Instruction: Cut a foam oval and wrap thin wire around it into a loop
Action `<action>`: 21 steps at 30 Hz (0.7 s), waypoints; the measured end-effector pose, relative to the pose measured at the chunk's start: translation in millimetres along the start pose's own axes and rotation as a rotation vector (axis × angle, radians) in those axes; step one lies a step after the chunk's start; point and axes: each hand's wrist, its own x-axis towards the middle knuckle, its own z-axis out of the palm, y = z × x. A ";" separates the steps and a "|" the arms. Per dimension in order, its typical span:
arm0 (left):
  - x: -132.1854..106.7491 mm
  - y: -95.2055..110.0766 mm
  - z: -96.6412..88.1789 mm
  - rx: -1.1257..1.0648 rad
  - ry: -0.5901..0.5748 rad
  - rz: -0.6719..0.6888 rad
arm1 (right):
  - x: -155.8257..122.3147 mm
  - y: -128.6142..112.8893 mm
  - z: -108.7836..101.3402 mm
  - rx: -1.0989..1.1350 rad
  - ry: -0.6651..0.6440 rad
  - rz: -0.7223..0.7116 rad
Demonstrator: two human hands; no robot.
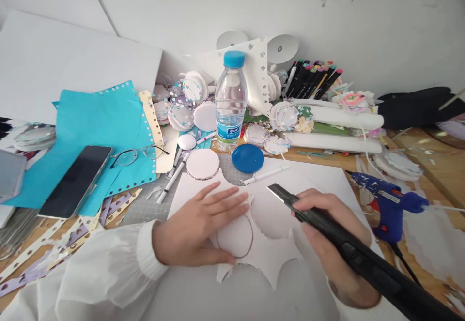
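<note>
While left hand (198, 226) lies open flat, right hand (330, 207) clamps knife (348, 251) pointing away-left.

Lower right: the black knife (363, 258) handle runs out of frame and screens the palm of the right hand (337, 209). Centre: the left hand (192, 226) covers the left rim of the pencilled circle (236, 236). Left edge: a grey object (9, 173) is cut off. The print on the bottle (230, 103) label is too small to read.

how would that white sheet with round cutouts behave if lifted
The white sheet probably stays fairly stiff, as it lies quite flat. The narrow bridges between its round cutouts would likely bend or tear first. It looks light, so it may slide without the left hand pressing it.
</note>
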 end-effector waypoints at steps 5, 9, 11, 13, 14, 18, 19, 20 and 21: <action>-3.7 24.2 -3.0 0.074 0.117 -0.350 | 7.7 0.6 3.4 0.001 0.035 0.036; -0.4 33.5 4.4 0.061 0.059 -0.444 | 4.4 -4.1 18.2 0.042 -0.045 0.076; 2.1 32.9 6.4 -0.007 0.048 -0.444 | 2.1 -5.5 25.2 0.074 -0.078 0.072; 3.7 31.6 6.6 -0.103 0.044 -0.426 | -0.1 -4.9 30.2 0.074 -0.083 0.060; 4.1 31.2 6.2 -0.156 0.050 -0.416 | -1.3 -4.1 31.8 0.067 -0.081 0.066; 5.0 32.5 5.7 -0.423 0.122 -0.420 | -4.1 -0.7 36.3 0.057 -0.081 0.141; 5.5 33.1 6.5 -0.508 0.153 -0.435 | -3.9 -0.7 37.6 0.055 -0.072 0.152; 6.3 33.5 7.9 -0.601 0.184 -0.451 | -3.2 -1.2 39.1 0.050 -0.059 0.151; 7.1 33.7 9.7 -0.699 0.213 -0.466 | -2.1 -2.0 40.7 0.044 -0.043 0.142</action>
